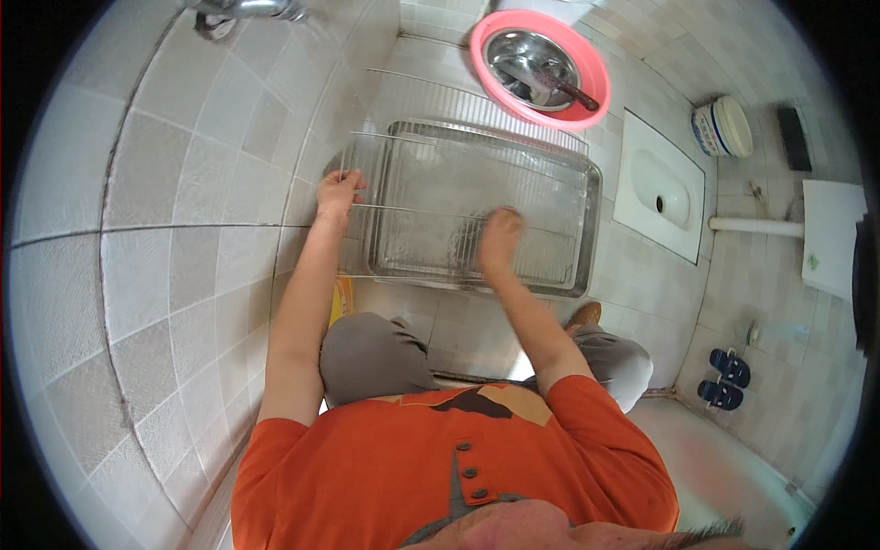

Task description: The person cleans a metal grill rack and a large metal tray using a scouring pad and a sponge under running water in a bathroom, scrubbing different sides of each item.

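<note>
A wire rack [431, 210] with thin parallel bars lies tilted across a rectangular metal tray [594, 211] on the floor. At the rack's left edge, my left hand [339, 194] is closed on it, fingers curled round the end bars. My right hand [501, 243] presses down near the middle of the rack with its fingers bent together. A dark patch shows beside those fingers; whether it is a scrubber or a shadow is unclear. Water makes the tray's bottom look shiny.
A pink basin [600, 78] holding a metal bowl [522, 41] and a dark-handled knife stands beyond the tray. To the right are a squat toilet [655, 197], a white bucket [722, 126] and dark blue sandals [729, 368]. A tiled wall rises at left, below a metal tap [247, 9].
</note>
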The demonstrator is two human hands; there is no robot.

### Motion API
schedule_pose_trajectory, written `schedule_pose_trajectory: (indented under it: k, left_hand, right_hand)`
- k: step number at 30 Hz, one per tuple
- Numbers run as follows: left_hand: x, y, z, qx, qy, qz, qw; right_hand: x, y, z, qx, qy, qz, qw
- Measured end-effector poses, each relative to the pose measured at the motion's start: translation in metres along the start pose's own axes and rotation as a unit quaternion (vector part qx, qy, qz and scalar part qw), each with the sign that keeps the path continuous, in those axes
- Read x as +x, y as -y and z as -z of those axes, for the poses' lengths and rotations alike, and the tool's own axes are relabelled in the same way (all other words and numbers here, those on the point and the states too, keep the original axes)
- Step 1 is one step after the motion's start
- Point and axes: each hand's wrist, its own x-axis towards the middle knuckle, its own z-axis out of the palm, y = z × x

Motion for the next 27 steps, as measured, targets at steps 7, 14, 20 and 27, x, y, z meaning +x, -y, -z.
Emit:
schedule_pose_trajectory:
  k: [7, 14, 20, 27]
  left_hand:
    - [0.018, 0.014, 0.02, 0.0, -0.037, -0.027, 0.999]
    - [0.012, 0.008, 0.001, -0.008, -0.064, -0.049, 0.997]
    - [0.008, 0.019, 0.018, 0.109, -0.116, -0.056, 0.986]
    - [0.004, 0.018, 0.004, 0.039, -0.069, -0.085, 0.993]
  right_hand:
    - [-0.017, 0.026, 0.04, 0.457, -0.09, 0.209, 0.86]
    - [0.039, -0.072, -0.069, 0.283, -0.134, 0.004, 0.95]
    - [0.031, 0.081, 0.056, 0.291, -0.257, 0.263, 0.883]
    - [0.091, -0.091, -0.056, 0.084, -0.166, 0.042, 0.982]
